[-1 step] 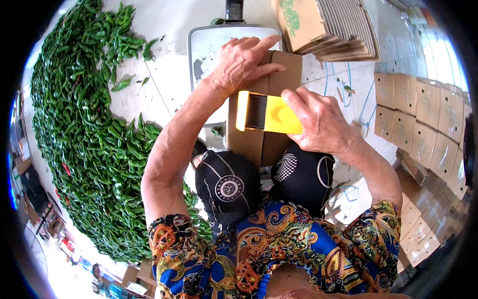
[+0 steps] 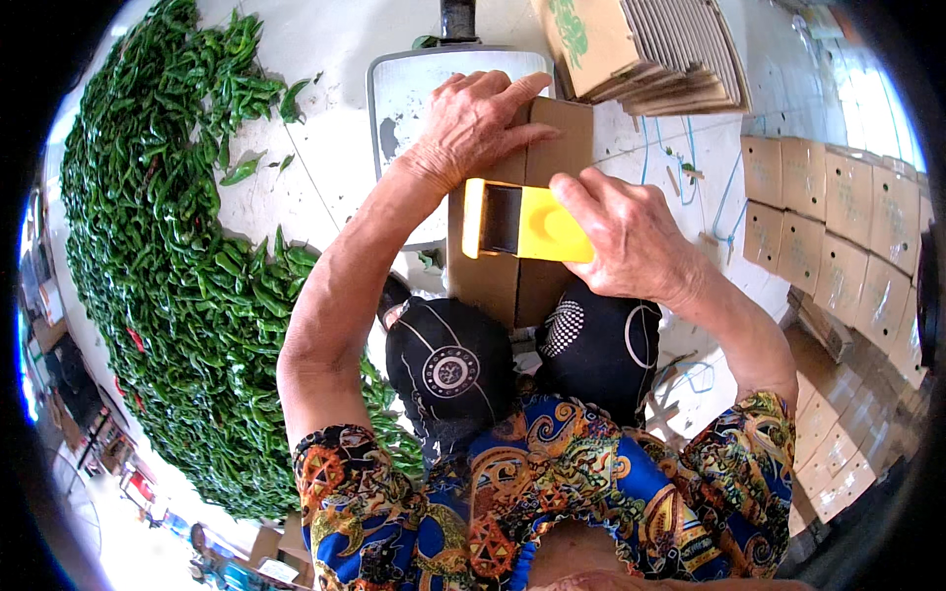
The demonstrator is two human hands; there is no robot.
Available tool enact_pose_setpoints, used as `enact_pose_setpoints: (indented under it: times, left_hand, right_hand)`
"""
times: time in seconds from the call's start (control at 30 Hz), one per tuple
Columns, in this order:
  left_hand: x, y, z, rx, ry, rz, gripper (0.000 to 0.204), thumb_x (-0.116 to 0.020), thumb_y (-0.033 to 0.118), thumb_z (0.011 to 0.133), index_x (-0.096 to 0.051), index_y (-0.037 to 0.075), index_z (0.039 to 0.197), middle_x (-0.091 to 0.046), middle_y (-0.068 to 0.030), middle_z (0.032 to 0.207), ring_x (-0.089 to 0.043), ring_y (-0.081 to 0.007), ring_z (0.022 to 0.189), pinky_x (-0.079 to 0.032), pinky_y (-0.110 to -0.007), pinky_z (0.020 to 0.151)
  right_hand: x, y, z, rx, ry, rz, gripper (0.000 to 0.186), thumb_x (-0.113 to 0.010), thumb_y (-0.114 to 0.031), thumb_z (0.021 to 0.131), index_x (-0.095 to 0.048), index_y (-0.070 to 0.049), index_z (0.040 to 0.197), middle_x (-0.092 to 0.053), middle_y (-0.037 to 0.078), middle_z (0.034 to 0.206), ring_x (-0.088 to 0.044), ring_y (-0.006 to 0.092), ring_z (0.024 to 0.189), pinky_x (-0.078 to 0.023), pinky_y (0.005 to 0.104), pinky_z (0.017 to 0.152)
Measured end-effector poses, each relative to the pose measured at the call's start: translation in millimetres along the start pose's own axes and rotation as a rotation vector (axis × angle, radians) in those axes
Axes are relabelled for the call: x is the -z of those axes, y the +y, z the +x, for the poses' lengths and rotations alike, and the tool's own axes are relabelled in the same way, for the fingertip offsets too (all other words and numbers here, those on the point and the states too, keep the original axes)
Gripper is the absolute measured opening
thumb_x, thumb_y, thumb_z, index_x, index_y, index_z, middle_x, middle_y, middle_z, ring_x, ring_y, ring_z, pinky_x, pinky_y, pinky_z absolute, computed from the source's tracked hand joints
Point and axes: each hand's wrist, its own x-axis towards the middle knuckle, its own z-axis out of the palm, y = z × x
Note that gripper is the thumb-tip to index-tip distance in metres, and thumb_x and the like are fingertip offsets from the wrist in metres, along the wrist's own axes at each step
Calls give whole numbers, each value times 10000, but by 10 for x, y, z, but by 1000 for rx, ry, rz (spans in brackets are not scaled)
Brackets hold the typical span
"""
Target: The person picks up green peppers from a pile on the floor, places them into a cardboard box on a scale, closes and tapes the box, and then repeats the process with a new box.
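Note:
A closed brown cardboard box (image 2: 562, 138) stands upright between my knees, with a seam running along its top flaps. My left hand (image 2: 483, 123) lies over its far left part, thumb and forefinger stretched out apart across the flaps. In my right hand (image 2: 631, 231) is a yellow tape dispenser (image 2: 547, 227), held level above the middle of the box. A dark opening shows near the dispenser's left end. My right fingers wrap round its right end, partly hidden behind it. Whether the dispenser touches the cardboard I cannot tell.
A big heap of green peppers (image 2: 197, 325) covers the floor at left. Beyond the box lies a grey-rimmed white platform (image 2: 394, 84) on a dark post. Flattened cartons (image 2: 680, 49) are stacked at far right; packed boxes (image 2: 828, 217) line the right side. Blue straps (image 2: 729, 212) lie on the floor.

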Motion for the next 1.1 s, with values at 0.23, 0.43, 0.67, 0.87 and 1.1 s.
enact_pose_setpoints:
  times: [0.23, 0.43, 0.67, 0.87, 1.1]
  left_hand:
    - [-44, -227, -49, -292, -13, 198, 265, -638, 358, 915, -701, 213, 1127, -707, 8, 976, -684, -238, 891, -559, -385, 758]
    - [-64, -218, -45, -226, 158, 28, 175, -706, 256, 873, -690, 97, 942, -666, -95, 786, -654, -311, 732, -520, -422, 696]
    - [-40, -193, -24, -217, 167, 65, 134, -697, 225, 883, -658, 97, 884, -616, -110, 711, -629, -333, 678, -508, -431, 661]
    - [-2, -125, -23, -213, 129, 81, 113, -657, 169, 904, -612, 97, 830, -560, -106, 691, -592, -344, 656, -486, -453, 637]
    - [53, -147, -51, -161, 46, 87, 77, -611, 141, 939, -605, 89, 996, -609, -131, 798, -625, -343, 740, -510, -436, 700]
  right_hand:
    - [-135, 29, 32, 26, 39, 48, 558, -827, -194, 681, -520, -28, 1117, -590, 135, 803, -691, 299, 658, -592, 386, 557]
    - [-199, 28, 77, 46, 94, -32, 540, -821, -203, 693, -538, -71, 1134, -627, 122, 809, -705, 303, 706, -595, 399, 615]
    - [-168, 13, 78, 66, 78, -34, 574, -836, -198, 684, -520, -50, 1139, -627, 128, 845, -700, 302, 711, -591, 380, 617]
    - [-144, 198, -76, 94, 50, -75, 573, -849, -186, 677, -506, -49, 1115, -616, 128, 809, -699, 283, 668, -598, 357, 581]
    - [-291, 578, -639, -10, 91, 43, 560, -827, -150, 696, -489, -50, 1131, -608, 124, 881, -702, 308, 752, -621, 387, 626]
